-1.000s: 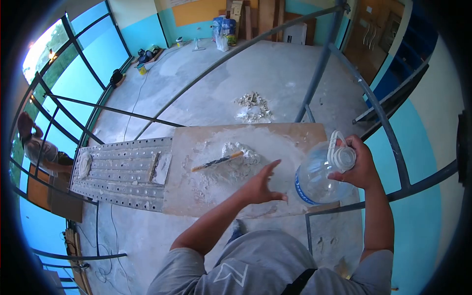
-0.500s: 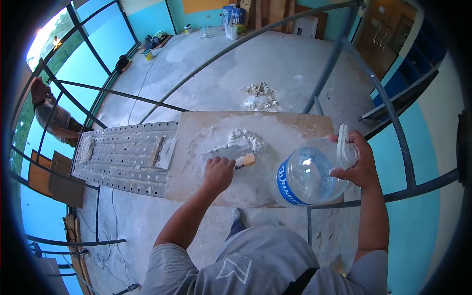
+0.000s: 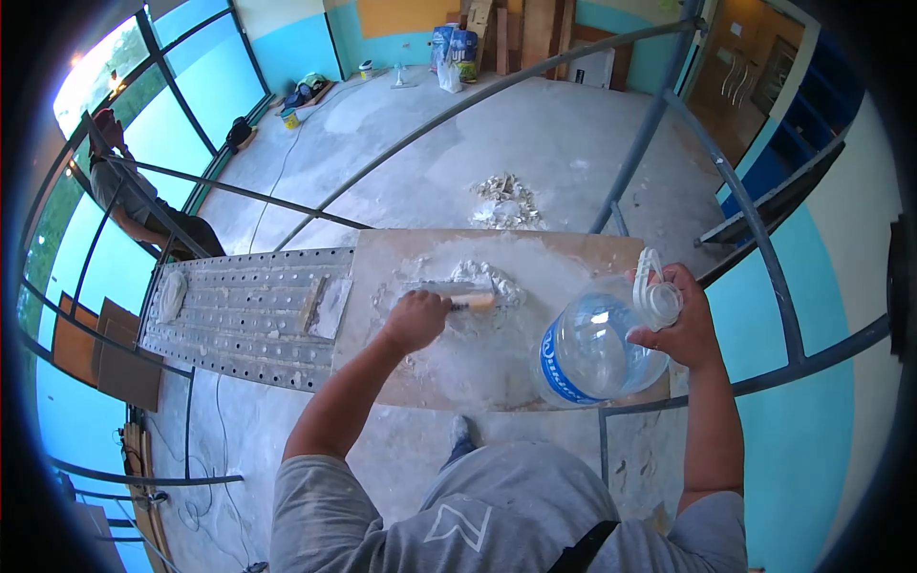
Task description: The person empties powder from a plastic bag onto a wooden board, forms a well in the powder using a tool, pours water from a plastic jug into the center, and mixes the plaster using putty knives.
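Note:
My left hand (image 3: 417,321) is closed around the wooden handle of a trowel (image 3: 475,302), whose flat metal blade lies along the heap of white plaster (image 3: 485,275). The plaster is spread on a brown board (image 3: 611,250) smeared with white residue. My right hand (image 3: 690,320) grips a large clear plastic water bottle (image 3: 597,334) by its neck, near the white handle ring. The bottle has a blue label and is tilted over the right part of the board. How much liquid it holds I cannot tell.
Left of the board runs a perforated metal scaffold plank (image 3: 239,306), with a flat scraper-like tool (image 3: 328,307) on it. Scaffold rails (image 3: 535,86) surround me. A person (image 3: 134,186) is at the far left. Rubble (image 3: 509,201) lies on the floor below, bags (image 3: 454,53) at the back.
My left hand has moved slightly left and up with the trowel, its blade now against the plaster heap. The bottle has shifted slightly. The person at left appears further into view.

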Demonstrator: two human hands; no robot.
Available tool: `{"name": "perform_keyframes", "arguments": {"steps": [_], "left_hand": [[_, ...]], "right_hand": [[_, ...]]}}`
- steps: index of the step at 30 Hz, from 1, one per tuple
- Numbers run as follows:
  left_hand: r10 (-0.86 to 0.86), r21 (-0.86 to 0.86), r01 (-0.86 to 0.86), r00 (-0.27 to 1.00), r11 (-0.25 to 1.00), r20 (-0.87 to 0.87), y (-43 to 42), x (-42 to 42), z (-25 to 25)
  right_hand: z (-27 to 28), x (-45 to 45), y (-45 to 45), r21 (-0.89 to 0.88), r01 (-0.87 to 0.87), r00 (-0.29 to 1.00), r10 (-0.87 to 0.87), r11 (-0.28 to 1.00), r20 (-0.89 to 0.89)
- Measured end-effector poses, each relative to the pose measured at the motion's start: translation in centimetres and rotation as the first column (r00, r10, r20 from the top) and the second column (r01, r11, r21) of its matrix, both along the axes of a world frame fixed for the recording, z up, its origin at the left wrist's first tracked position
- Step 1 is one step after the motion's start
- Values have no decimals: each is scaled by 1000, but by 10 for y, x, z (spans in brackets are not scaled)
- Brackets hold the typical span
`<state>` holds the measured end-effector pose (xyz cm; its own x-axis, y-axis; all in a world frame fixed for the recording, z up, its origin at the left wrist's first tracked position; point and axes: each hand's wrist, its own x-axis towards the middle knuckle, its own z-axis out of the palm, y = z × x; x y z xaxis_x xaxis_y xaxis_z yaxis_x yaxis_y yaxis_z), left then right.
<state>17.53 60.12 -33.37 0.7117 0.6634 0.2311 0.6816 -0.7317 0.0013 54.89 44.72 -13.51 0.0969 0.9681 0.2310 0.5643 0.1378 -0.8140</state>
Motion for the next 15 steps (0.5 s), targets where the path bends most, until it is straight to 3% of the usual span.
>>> {"name": "perform_keyframes", "arguments": {"steps": [2,3,6,13,15], "left_hand": [[74,42,-78,992,996,103,30,-2,-2],[141,-27,-139,986,990,86,35,2,22],[161,-12,-161,970,987,183,66,7,22],[147,-254,-101,975,962,168,96,6,39],[159,-228,-107,962,968,221,96,10,27]], "right_hand": [[-1,-2,-1,-13,-7,999,7,1000,-45],[-1,-2,-1,-12,1,999,-1,1000,-37],[-3,-5,-2,-20,21,999,-21,1000,-24],[3,-19,-10,-56,42,999,-40,998,26],[5,-21,-9,-44,55,997,-52,998,59]]}}
